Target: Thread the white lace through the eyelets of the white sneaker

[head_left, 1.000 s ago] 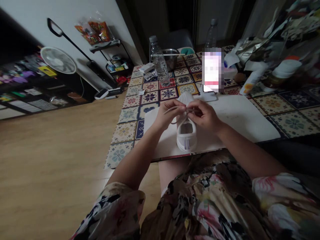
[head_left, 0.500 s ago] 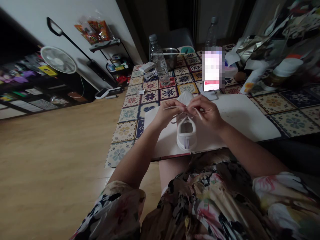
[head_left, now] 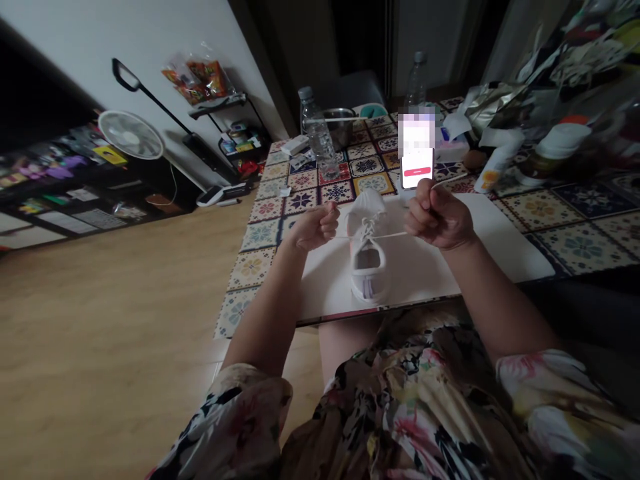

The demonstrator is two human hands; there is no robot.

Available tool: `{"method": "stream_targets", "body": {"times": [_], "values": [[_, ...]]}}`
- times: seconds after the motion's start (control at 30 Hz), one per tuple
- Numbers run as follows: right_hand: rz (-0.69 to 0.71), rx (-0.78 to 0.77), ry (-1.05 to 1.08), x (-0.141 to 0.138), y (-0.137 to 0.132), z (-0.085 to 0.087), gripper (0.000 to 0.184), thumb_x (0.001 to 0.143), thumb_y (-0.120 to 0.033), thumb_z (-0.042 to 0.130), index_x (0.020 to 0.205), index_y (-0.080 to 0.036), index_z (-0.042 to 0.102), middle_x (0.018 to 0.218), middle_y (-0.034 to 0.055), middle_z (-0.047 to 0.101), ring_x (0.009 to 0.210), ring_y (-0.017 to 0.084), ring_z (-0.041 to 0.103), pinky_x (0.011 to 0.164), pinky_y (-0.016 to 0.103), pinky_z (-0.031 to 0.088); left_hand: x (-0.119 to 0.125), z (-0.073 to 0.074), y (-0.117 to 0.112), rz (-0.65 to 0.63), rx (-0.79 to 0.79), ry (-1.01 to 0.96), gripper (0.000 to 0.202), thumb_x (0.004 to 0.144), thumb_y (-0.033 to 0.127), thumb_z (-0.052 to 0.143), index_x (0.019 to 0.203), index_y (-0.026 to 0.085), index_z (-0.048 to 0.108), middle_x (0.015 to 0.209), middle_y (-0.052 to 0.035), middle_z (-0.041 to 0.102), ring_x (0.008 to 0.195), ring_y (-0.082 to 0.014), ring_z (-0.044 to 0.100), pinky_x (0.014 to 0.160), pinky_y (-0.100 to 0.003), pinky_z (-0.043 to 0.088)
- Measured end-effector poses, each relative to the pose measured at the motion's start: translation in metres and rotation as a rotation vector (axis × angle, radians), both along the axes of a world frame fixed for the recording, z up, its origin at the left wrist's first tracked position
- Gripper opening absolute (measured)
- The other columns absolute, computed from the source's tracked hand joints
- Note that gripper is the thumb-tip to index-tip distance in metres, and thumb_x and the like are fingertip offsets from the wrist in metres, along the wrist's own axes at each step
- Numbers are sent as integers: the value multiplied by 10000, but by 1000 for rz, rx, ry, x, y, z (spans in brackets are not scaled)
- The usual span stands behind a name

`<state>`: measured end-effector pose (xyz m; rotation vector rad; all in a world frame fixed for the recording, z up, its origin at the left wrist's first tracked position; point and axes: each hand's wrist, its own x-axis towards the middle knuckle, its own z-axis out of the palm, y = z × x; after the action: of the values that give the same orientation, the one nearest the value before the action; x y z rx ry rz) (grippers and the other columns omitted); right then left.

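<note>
A white sneaker [head_left: 370, 283] stands on a white board on the table, heel towards me and toe pointing away. Its white shoelace [head_left: 391, 235] crosses over the tongue and stretches out tight to both sides. To the left of the shoe, my left hand [head_left: 316, 225] is closed in a fist on one end of the lace. My right hand [head_left: 440, 215], raised to the right of the shoe, pinches the other end, and a loose tip sticks out past its fingers.
Behind the shoe, a lit phone [head_left: 417, 167] stands upright. A clear plastic bottle [head_left: 320, 140] and a metal pot [head_left: 341, 127] are at the back left. On the right are a white spray can [head_left: 500, 160] and a brown jar [head_left: 543, 160]. The board [head_left: 480, 253] lies on a patterned tablecloth [head_left: 583, 243].
My hands were together over the shoe's laces with loops between them. Now they have drawn apart to left and right, the loops are gone, and the lace is pulled tight.
</note>
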<state>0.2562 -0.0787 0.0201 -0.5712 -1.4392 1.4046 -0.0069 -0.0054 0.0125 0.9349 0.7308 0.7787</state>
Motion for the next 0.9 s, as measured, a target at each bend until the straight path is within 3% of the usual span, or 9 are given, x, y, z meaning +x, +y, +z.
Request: {"method": "stream_targets", "body": {"times": [0.1,0.23,0.33,0.57,0.67,0.77,0.9], "values": [[229,-40,-24,5,-3,2,500,745,-643,716,685,-245,419,472,-111,280,387,58,242,417,252,235,-8,1,1,-154,-29,114,231,832,235,691,716,188,498,457,107,271,338,-36,227,349,-154,149],[598,-50,-195,3,-6,2,367,842,-505,711,731,-196,547,552,-79,375,440,50,298,427,225,230,-5,-3,-3,-399,89,200,352,672,330,841,714,172,530,467,92,341,359,-27,267,363,-159,146],[675,-20,-236,1,-3,0,380,893,-514,649,731,-186,547,562,-75,379,461,51,299,434,215,234,0,-5,-6,-490,216,279,427,636,456,855,727,159,562,463,77,373,366,-35,283,362,-177,151],[422,19,-377,-5,9,-14,656,914,-718,405,593,-166,553,558,-37,418,461,64,298,428,223,218,-5,-7,-4,-478,418,427,464,819,630,618,774,169,648,367,50,390,337,-69,292,386,-216,168],[260,-40,-428,-8,10,-21,714,873,-764,425,537,-152,575,548,-25,435,441,59,305,423,224,208,-8,-9,0,-488,443,520,506,813,674,585,731,180,660,361,14,446,332,-81,299,390,-232,167],[69,-86,-428,-8,0,-24,741,801,-816,475,534,-139,610,636,14,546,442,46,307,427,224,202,-7,-8,2,-544,462,603,535,799,690,585,661,179,658,387,-24,498,352,-94,319,399,-244,190],[-143,-113,-487,-6,-21,-25,743,765,-846,481,534,-152,615,640,52,635,452,64,363,444,239,252,-4,-1,2,-618,500,555,481,804,626,627,664,171,697,456,-51,583,388,-101,357,411,-246,239]]}}
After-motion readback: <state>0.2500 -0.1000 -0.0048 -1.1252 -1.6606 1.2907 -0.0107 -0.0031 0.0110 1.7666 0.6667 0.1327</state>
